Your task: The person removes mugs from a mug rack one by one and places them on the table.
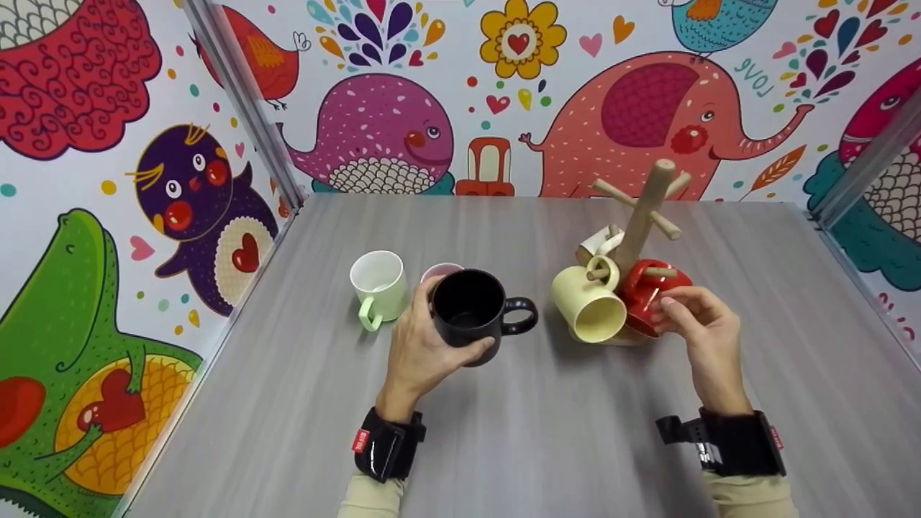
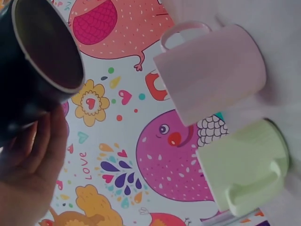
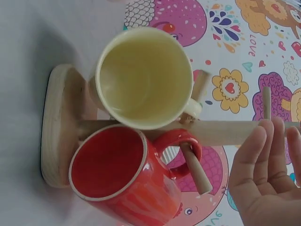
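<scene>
My left hand [image 1: 432, 334] grips a black mug [image 1: 469, 306] by its body, handle pointing right; I cannot tell whether it touches the table. The left wrist view shows that black mug [image 2: 37, 56] against my palm [image 2: 33, 160]. On a wooden mug tree [image 1: 642, 216] hang a yellow mug [image 1: 590, 308] and a red mug [image 1: 644, 291], with a white mug [image 1: 601, 241] behind the post. My right hand [image 1: 673, 314] is by the red mug's side. In the right wrist view its fingers [image 3: 265, 165] are straight and apart from the red mug [image 3: 117, 176], which hangs on a peg [image 3: 195, 169].
A light green mug [image 1: 378, 286] and a pink mug [image 1: 440, 270] stand on the grey table [image 1: 504, 432] just left of and behind the black one. Cartoon-printed walls close in the left, back and right. The mug tree's round base [image 3: 56, 127] rests on the table.
</scene>
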{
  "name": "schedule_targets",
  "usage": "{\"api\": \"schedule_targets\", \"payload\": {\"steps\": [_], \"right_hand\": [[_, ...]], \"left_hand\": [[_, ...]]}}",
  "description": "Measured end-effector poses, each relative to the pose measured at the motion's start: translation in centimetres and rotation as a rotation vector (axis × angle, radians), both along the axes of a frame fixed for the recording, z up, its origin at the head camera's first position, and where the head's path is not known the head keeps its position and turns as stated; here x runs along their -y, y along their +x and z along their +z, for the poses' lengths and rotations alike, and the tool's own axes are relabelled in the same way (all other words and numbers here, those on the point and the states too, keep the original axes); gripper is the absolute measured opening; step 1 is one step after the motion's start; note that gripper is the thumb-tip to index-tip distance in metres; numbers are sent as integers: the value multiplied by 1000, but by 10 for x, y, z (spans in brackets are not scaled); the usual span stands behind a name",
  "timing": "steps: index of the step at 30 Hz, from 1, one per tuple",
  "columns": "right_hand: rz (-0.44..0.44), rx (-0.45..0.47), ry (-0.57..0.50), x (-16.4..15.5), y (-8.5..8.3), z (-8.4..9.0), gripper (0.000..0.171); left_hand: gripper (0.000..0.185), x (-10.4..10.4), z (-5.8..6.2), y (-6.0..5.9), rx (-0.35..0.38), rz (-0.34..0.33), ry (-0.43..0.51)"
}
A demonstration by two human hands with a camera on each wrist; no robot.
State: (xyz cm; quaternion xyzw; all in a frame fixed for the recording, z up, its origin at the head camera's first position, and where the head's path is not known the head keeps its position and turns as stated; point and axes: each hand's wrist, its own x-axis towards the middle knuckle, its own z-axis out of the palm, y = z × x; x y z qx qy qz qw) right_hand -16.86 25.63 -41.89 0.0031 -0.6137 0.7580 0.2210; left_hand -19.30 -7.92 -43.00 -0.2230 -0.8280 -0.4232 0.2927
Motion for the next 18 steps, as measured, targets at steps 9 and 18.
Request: {"api": "schedule_targets", "payload": {"steps": [9, 18], "right_hand": [[-61, 35, 6, -5, -2, -1, 6], [-57, 47, -2, -9, -3, -5, 5]], "left_hand": [[90, 14, -9, 5, 67, 49, 4], [89, 27, -12, 6, 116, 105, 16]]}}
